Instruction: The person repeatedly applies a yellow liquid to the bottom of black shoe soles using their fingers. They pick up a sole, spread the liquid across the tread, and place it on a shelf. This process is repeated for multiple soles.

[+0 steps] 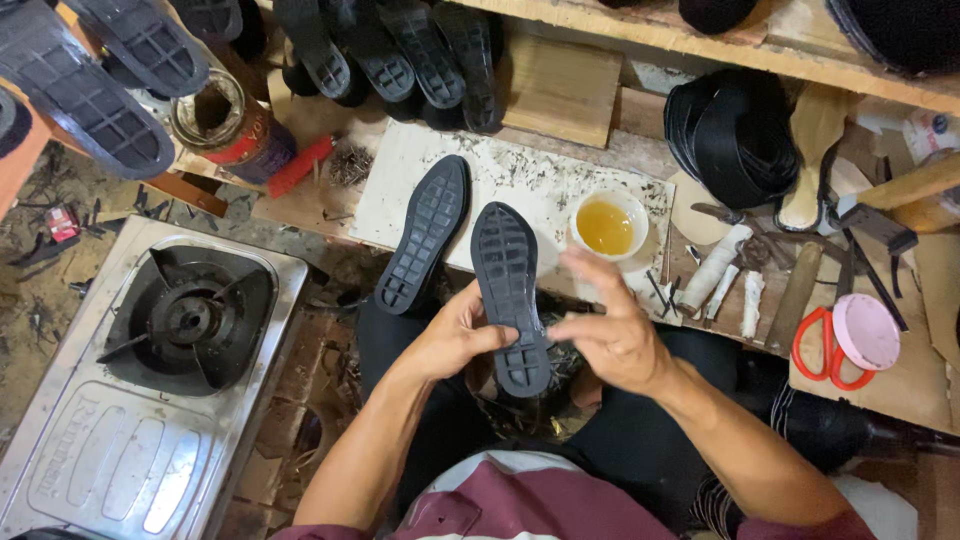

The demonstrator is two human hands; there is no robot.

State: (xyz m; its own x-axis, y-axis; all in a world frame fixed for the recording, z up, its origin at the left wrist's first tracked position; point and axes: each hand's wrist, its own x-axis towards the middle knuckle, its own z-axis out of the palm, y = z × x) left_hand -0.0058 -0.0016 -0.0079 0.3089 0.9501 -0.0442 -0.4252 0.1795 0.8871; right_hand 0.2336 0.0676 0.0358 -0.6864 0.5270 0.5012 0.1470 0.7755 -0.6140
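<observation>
A black rubber shoe sole (pixel 510 295) runs lengthwise away from the body, its heel end pinched in the curled fingers (pixel 492 335) of the left hand (pixel 455 340). The right hand (pixel 610 325) hovers just beside it, fingers loosely spread (blurred), gripping nothing. The tread is ribbed, facing up.

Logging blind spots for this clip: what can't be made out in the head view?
- Right hand: fingers motion-blurred, so contact with the black sole is unclear.
- The sole's underside: turned away.
- Soles at top left: cut by the frame edge.
- Stove: near corner cropped.
</observation>
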